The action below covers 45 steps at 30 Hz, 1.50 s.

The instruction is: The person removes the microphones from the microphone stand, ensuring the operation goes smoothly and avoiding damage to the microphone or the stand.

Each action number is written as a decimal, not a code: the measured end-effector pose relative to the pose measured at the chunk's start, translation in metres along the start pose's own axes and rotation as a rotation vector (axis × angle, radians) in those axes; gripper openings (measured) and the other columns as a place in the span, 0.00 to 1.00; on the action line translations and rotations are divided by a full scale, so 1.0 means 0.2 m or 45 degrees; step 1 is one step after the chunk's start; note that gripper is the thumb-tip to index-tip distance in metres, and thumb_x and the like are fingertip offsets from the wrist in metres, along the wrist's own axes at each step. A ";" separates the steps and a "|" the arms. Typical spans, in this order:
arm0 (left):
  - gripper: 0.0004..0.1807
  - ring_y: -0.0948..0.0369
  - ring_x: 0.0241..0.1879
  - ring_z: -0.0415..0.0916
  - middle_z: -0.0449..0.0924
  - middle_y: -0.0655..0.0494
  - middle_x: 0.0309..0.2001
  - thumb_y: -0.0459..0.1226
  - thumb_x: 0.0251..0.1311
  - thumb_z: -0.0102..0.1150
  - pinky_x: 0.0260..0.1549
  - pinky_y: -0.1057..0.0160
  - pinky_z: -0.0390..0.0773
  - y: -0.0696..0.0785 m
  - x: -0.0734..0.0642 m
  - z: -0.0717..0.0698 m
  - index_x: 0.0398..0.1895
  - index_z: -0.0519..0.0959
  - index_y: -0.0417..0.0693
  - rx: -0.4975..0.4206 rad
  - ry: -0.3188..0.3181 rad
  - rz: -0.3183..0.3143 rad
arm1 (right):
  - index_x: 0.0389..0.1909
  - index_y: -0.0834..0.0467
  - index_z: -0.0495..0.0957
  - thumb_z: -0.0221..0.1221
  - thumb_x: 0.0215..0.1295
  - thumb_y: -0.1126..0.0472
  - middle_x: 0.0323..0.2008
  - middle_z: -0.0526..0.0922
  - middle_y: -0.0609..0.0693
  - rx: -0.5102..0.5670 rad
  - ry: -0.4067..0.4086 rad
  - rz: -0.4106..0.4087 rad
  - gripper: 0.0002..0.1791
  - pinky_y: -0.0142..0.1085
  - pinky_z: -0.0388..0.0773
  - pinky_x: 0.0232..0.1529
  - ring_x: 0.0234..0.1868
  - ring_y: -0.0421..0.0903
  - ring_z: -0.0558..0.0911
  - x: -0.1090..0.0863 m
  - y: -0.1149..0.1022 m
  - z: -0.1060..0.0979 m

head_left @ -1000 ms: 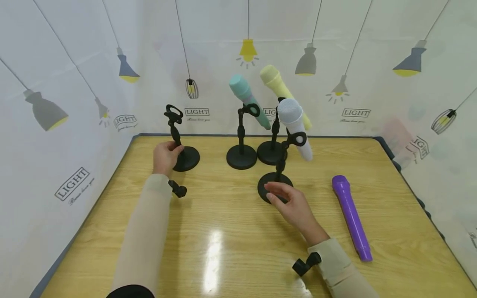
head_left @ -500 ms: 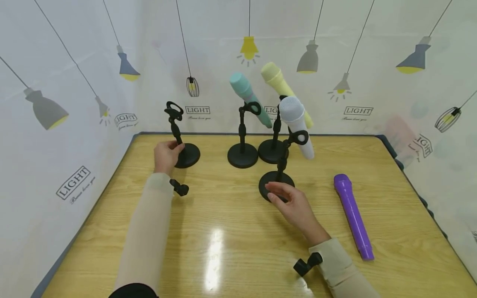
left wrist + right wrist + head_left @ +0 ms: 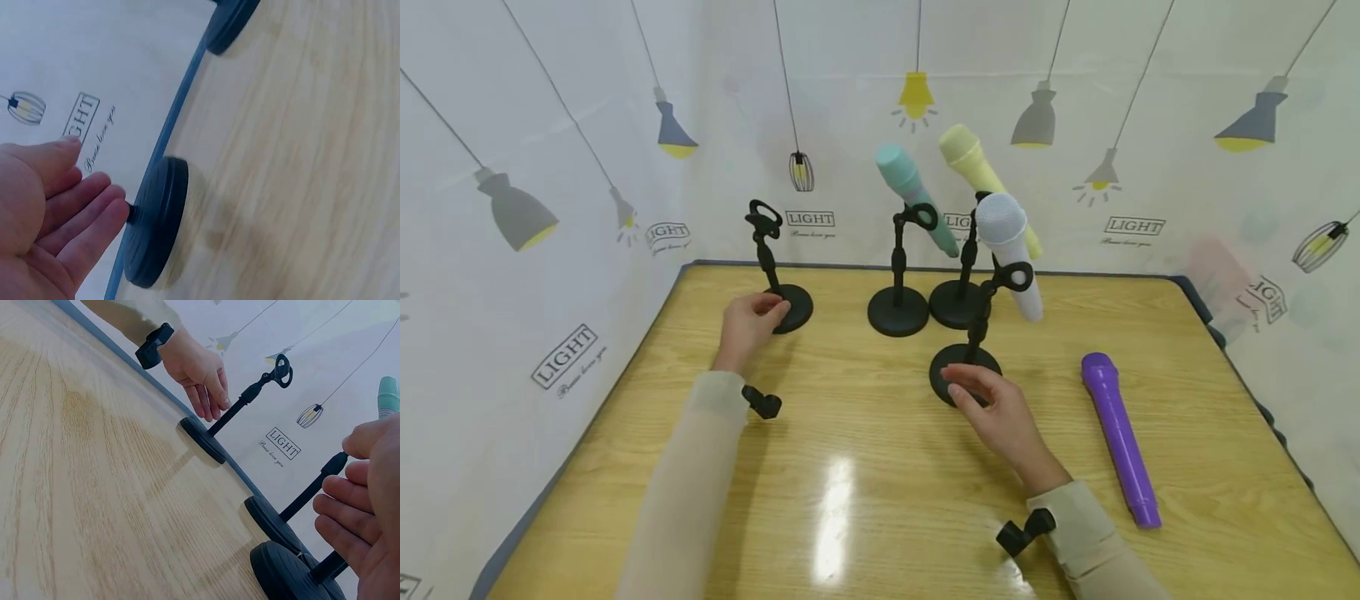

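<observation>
My left hand [image 3: 752, 327] is just in front of the black microphone stand [image 3: 766, 265] at the back left, whose ring clip holds nothing. In the left wrist view its loosely bent fingers [image 3: 94, 219] are beside the stand's round base [image 3: 157, 222], gripping nothing. My right hand [image 3: 1000, 412], also holding nothing, hovers with relaxed fingers over the base [image 3: 951, 364] of a stand that bears a white microphone [image 3: 1003, 225]. Behind it, a teal microphone [image 3: 901, 171] and a yellow microphone [image 3: 973, 162] lean in their own black stands.
A purple microphone [image 3: 1120, 442] lies on the wooden table [image 3: 865, 467] to the right of my right hand. White curtains [image 3: 850, 50] with printed lamps rise along the back and sides. Each wrist wears a small black camera mount [image 3: 1026, 532].
My left hand has let go of the stand's post and drawn back a little towards me. The stand stays upright. My right hand holds its place while the head view shifts slightly.
</observation>
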<state>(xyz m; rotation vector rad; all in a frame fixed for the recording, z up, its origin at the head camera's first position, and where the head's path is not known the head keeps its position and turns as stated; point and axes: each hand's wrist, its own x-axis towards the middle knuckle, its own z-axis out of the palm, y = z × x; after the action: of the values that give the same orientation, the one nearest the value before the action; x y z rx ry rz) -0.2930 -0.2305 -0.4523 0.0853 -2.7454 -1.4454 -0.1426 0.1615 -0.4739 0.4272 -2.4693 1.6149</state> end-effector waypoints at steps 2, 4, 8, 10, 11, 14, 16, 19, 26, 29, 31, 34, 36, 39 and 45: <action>0.24 0.46 0.58 0.86 0.85 0.41 0.61 0.47 0.80 0.62 0.59 0.47 0.85 0.02 -0.02 0.02 0.68 0.82 0.42 -0.035 -0.075 0.014 | 0.62 0.59 0.84 0.62 0.81 0.62 0.60 0.89 0.56 0.005 0.022 -0.020 0.15 0.30 0.81 0.64 0.62 0.56 0.88 0.00 0.00 0.00; 0.23 0.46 0.58 0.86 0.85 0.42 0.61 0.46 0.80 0.62 0.60 0.46 0.85 0.04 -0.05 0.05 0.68 0.81 0.41 -0.069 -0.148 0.028 | 0.61 0.60 0.85 0.61 0.81 0.63 0.59 0.89 0.57 0.006 0.041 -0.046 0.14 0.25 0.80 0.62 0.61 0.55 0.88 0.00 0.00 0.00; 0.23 0.47 0.62 0.83 0.85 0.44 0.63 0.45 0.79 0.63 0.62 0.45 0.84 0.10 -0.09 0.12 0.68 0.81 0.41 -0.082 -0.265 0.097 | 0.59 0.60 0.86 0.60 0.81 0.65 0.56 0.90 0.58 0.015 0.085 -0.087 0.12 0.21 0.79 0.57 0.57 0.51 0.90 -0.02 0.01 -0.01; 0.23 0.47 0.63 0.82 0.85 0.45 0.64 0.45 0.79 0.64 0.64 0.45 0.83 0.13 -0.11 0.16 0.68 0.81 0.41 -0.096 -0.312 0.132 | 0.58 0.61 0.86 0.60 0.81 0.66 0.55 0.90 0.59 0.025 0.108 -0.100 0.12 0.21 0.80 0.56 0.55 0.47 0.90 -0.03 0.01 -0.02; 0.23 0.47 0.63 0.82 0.85 0.45 0.64 0.45 0.78 0.64 0.64 0.45 0.83 0.14 -0.12 0.18 0.68 0.81 0.41 -0.109 -0.330 0.147 | 0.58 0.61 0.86 0.60 0.81 0.67 0.55 0.90 0.59 0.037 0.117 -0.102 0.12 0.21 0.80 0.55 0.55 0.46 0.90 -0.03 0.00 -0.02; 0.23 0.47 0.63 0.83 0.86 0.44 0.63 0.43 0.77 0.65 0.64 0.45 0.83 0.17 -0.14 0.24 0.67 0.82 0.40 -0.150 -0.378 0.190 | 0.58 0.63 0.85 0.59 0.81 0.68 0.55 0.90 0.61 0.055 0.134 -0.112 0.12 0.21 0.80 0.55 0.54 0.42 0.89 -0.05 0.01 -0.04; 0.23 0.47 0.63 0.83 0.86 0.44 0.63 0.43 0.77 0.66 0.64 0.45 0.83 0.18 -0.15 0.28 0.67 0.82 0.40 -0.162 -0.419 0.212 | 0.58 0.64 0.85 0.59 0.80 0.69 0.55 0.90 0.62 0.066 0.144 -0.126 0.13 0.20 0.79 0.55 0.53 0.37 0.88 -0.05 0.01 -0.05; 0.23 0.48 0.64 0.83 0.86 0.46 0.64 0.44 0.77 0.66 0.66 0.46 0.82 0.18 -0.16 0.35 0.68 0.82 0.42 -0.154 -0.485 0.234 | 0.58 0.65 0.85 0.59 0.80 0.70 0.55 0.90 0.64 0.077 0.159 -0.136 0.13 0.19 0.79 0.57 0.54 0.29 0.85 -0.06 0.01 -0.06; 0.24 0.49 0.67 0.82 0.83 0.45 0.68 0.41 0.77 0.66 0.69 0.48 0.81 0.23 -0.22 0.49 0.71 0.80 0.44 -0.233 -0.586 0.300 | 0.58 0.66 0.84 0.59 0.80 0.70 0.56 0.89 0.65 0.069 0.208 -0.093 0.13 0.17 0.77 0.59 0.55 0.23 0.83 -0.08 0.02 -0.11; 0.25 0.47 0.69 0.80 0.81 0.42 0.70 0.39 0.76 0.66 0.70 0.48 0.80 0.26 -0.24 0.55 0.72 0.78 0.41 -0.287 -0.630 0.320 | 0.58 0.67 0.84 0.59 0.80 0.69 0.56 0.89 0.65 0.071 0.235 -0.069 0.13 0.17 0.77 0.59 0.55 0.23 0.83 -0.09 0.02 -0.13; 0.26 0.47 0.71 0.79 0.80 0.41 0.71 0.39 0.76 0.66 0.71 0.49 0.79 0.29 -0.25 0.60 0.73 0.77 0.39 -0.302 -0.656 0.337 | 0.58 0.67 0.84 0.60 0.79 0.70 0.56 0.89 0.66 0.084 0.250 -0.058 0.12 0.17 0.77 0.59 0.55 0.23 0.83 -0.10 0.02 -0.14; 0.27 0.47 0.72 0.77 0.79 0.41 0.72 0.37 0.76 0.67 0.74 0.49 0.76 0.32 -0.26 0.66 0.73 0.76 0.38 -0.314 -0.679 0.360 | 0.58 0.68 0.84 0.60 0.79 0.70 0.56 0.88 0.68 0.104 0.257 -0.048 0.13 0.17 0.77 0.59 0.56 0.24 0.84 -0.11 0.03 -0.15; 0.27 0.47 0.73 0.76 0.79 0.42 0.72 0.37 0.75 0.67 0.76 0.50 0.74 0.34 -0.26 0.70 0.73 0.76 0.37 -0.315 -0.686 0.378 | 0.59 0.68 0.84 0.60 0.80 0.70 0.56 0.88 0.68 0.110 0.258 -0.041 0.13 0.18 0.78 0.60 0.56 0.24 0.84 -0.11 0.04 -0.16; 0.27 0.48 0.74 0.76 0.79 0.43 0.72 0.36 0.74 0.68 0.77 0.50 0.73 0.37 -0.26 0.75 0.73 0.76 0.37 -0.334 -0.708 0.397 | 0.59 0.68 0.84 0.59 0.80 0.69 0.56 0.88 0.67 0.099 0.262 -0.021 0.13 0.18 0.78 0.60 0.56 0.23 0.84 -0.12 0.04 -0.17; 0.29 0.48 0.73 0.77 0.79 0.44 0.73 0.37 0.75 0.67 0.73 0.52 0.77 0.40 -0.27 0.86 0.75 0.75 0.39 -0.379 -0.763 0.397 | 0.59 0.66 0.84 0.60 0.81 0.67 0.56 0.89 0.66 0.095 0.275 0.006 0.13 0.18 0.78 0.59 0.56 0.23 0.83 -0.12 0.03 -0.17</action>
<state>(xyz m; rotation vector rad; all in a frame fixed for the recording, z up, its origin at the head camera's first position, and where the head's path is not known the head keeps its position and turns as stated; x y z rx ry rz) -0.2513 -0.0408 -0.4831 -0.8758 -2.7030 -2.0023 -0.1219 0.1993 -0.4720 0.2418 -2.2597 1.6628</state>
